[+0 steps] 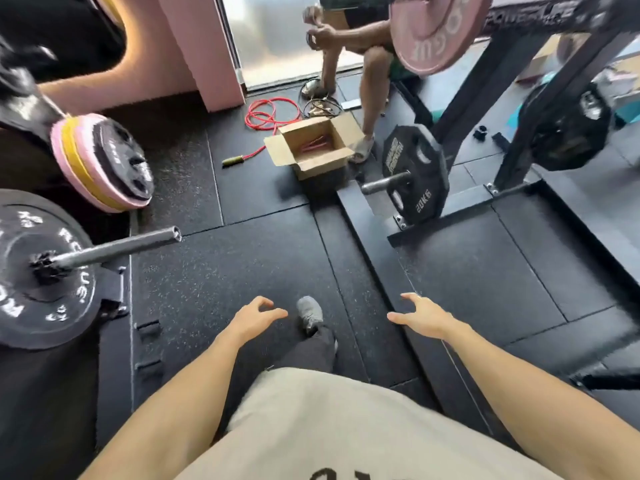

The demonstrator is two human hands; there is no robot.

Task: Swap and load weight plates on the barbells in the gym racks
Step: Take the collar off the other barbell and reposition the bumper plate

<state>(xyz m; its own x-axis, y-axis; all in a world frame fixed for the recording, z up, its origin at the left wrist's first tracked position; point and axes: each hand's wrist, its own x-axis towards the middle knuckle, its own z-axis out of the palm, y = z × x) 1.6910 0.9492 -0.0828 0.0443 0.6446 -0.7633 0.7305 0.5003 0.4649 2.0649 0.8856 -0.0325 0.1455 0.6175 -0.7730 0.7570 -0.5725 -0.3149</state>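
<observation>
Both hands are empty: the left hand (pixel 258 315) and the right hand (pixel 420 315) hang out in front of the body over the black rubber floor (pixel 242 271), fingers loosely curled and spread, holding nothing and touching nothing. That suggests a stretch between plates, with the person walking up the aisle between two racks and no plate yet chosen.

Plates lie on either side, all well apart from the fingers. On the near left a large black bumper plate (pixel 38 271) sits on a bar sleeve (pixel 121 245) whose bare end points toward the middle of the aisle. Farther left is a stack of a pink plate (pixel 69 168), a yellow one and a black one. On the far right a black plate marked 20KG (pixel 417 174) hangs on a low storage peg (pixel 384 185) of the rack (pixel 464 98), and a pink bumper plate (pixel 433 32) rides high on a barbell above it.

Next, I judge, comes a turn to one side and a two-handed hold on a plate's rim, sliding it straight along its sleeve. Heavy plates want a firm hold and feet kept clear.

A seated person (pixel 349 39), a cardboard box (pixel 311 147) and a red rope (pixel 270 114) lie at the far end.
</observation>
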